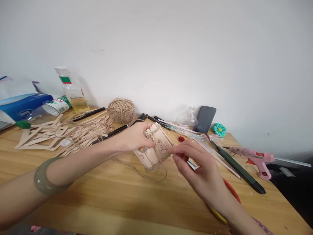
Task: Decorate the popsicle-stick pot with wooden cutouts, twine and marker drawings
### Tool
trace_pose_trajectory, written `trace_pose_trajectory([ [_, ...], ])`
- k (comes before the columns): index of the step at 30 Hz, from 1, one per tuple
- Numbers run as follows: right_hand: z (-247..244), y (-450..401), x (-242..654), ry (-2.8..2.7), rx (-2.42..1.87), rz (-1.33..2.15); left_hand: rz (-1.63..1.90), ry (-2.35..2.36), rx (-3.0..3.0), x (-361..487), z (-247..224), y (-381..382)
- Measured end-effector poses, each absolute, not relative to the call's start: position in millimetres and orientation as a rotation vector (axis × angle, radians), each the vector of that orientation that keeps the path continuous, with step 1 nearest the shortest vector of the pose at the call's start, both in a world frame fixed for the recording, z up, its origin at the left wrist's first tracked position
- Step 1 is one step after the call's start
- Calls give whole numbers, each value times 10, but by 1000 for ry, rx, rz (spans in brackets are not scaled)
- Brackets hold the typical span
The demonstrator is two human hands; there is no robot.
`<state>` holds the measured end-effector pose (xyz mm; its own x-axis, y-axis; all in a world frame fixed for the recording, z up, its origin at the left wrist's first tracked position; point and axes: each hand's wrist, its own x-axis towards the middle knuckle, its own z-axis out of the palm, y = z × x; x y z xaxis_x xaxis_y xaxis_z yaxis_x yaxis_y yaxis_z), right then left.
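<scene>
L hand (pixel 138 136) pinches flower-trimmed craft-stick box (pixel 156 148) at upper L, sticks slanting down-R; R hand (pixel 200 161) by its R edge, thumb & index close (can't tell what's btwn).

Left hand (pixel 140 136) near curled right hand (pixel 199 163)

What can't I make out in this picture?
All in the head view:
- Craft-stick piece: its upper left part is covered by the left hand.
- Right hand: whether it pinches anything is too small and blurred to tell.
- Red curved piece: partly hidden by the right forearm.
- Blue packet: cut off by the left edge.
</scene>
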<state>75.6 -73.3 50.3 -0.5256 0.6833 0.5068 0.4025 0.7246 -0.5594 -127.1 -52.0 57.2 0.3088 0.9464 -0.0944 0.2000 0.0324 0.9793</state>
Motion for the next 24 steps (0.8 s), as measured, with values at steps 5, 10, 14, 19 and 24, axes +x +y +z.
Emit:
trace_pose_trajectory([
  [5, 305, -752, 640, -2322, -689, 24, 848, 1177, 1441, -1258, 548, -545],
  [10, 204, -747, 625, -2328, -650, -163, 859, 1138, 1415, -1261, 531, -568],
  [14, 191, -757, 636, -2312, -651, -224, 851, 1100, 1395, -1246, 513, -581],
  [19, 179, -780, 632, -2294, -672, -269, 895, 1119, 1392, -1207, 470, -591],
  [24, 149, -809, 644, -2317, -713, -256, 907, 1136, 1416, -1185, 442, -593],
])
